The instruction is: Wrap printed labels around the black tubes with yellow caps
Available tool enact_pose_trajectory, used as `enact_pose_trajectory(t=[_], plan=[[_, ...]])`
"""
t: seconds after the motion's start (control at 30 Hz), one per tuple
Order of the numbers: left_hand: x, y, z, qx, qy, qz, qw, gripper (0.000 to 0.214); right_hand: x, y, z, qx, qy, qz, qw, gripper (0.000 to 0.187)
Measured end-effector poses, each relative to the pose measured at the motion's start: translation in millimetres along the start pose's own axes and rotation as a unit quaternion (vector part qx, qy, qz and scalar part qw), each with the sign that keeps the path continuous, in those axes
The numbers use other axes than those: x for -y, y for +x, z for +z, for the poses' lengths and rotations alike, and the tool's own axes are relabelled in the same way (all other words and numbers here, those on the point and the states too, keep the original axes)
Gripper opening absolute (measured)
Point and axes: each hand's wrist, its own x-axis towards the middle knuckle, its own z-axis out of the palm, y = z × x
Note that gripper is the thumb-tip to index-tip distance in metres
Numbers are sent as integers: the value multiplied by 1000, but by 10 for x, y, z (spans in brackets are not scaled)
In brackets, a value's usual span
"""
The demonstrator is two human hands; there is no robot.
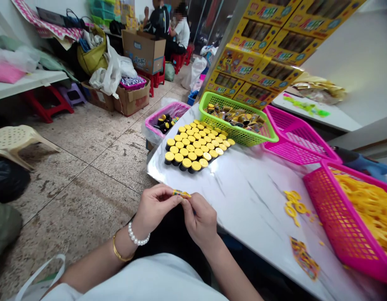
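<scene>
Both hands meet over my lap, just off the table's front edge. My left hand (157, 207) pinches one end of a small yellow printed label (181, 193) between thumb and fingers. At its other end the fingers of my right hand (200, 217) close on it, with the thumbs almost touching. The label looks narrow and bent, and part of it is hidden by the fingers. Beyond my hands, rows of small black tubs with yellow lids (193, 144) stand upright on the white marbled table (240, 188). A curved stack of printed labels (304, 257) lies at the right.
A green basket (271, 133) holds wrapped tubs before stacked yellow boxes (252, 54). A pink basket of yellow rings (340, 221) stands at right, near loose yellow rings (293, 205) and an upright pink basket (300, 136). Left of the table sits a lined pink bin (149, 121).
</scene>
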Motion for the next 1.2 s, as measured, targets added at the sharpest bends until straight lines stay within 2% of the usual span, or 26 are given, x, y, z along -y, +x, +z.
enact_pose_trajectory(t=[0.1,0.2,0.27,0.33,0.4,0.47,0.57,0.63,0.7,0.8,0.83,0.9,1.1,1.2], plan=[[3,68,-93,1,-51,-93,994,23,24,177,-82,37,15,-20,999,19],[11,196,-220,-34,-130,-140,981,29,28,531,-122,9,-15,-47,999,7],[0,304,-307,-53,-192,-162,966,29,-24,827,-58,4,-100,-79,992,21],[-29,407,-387,-61,-251,-180,949,25,-116,1105,71,56,-184,-99,976,32],[-67,484,-459,-65,-295,-189,934,19,-199,1306,206,112,-226,-109,961,26],[-101,523,-524,-69,-322,-192,925,15,-216,1393,281,130,-222,-117,959,15],[-125,528,-583,-73,-344,-200,915,9,-96,1322,229,74,-114,-97,986,14],[-126,518,-579,-74,-357,-215,906,8,24,1195,133,46,30,-16,998,20],[-126,509,-534,-68,-371,-231,897,8,120,1056,62,58,197,101,974,24],[-147,504,-420,-42,-388,-243,888,7,172,882,67,77,364,221,902,29],[-160,503,-382,-33,-394,-246,885,7,166,840,88,72,385,241,888,31],[-188,501,-318,-18,-403,-253,879,10,138,778,129,56,391,265,880,32],[-196,479,-241,-8,-404,-267,875,12,94,701,119,-18,338,270,901,34],[-181,475,-218,-11,-393,-276,877,13,104,683,89,-35,334,276,901,37]])
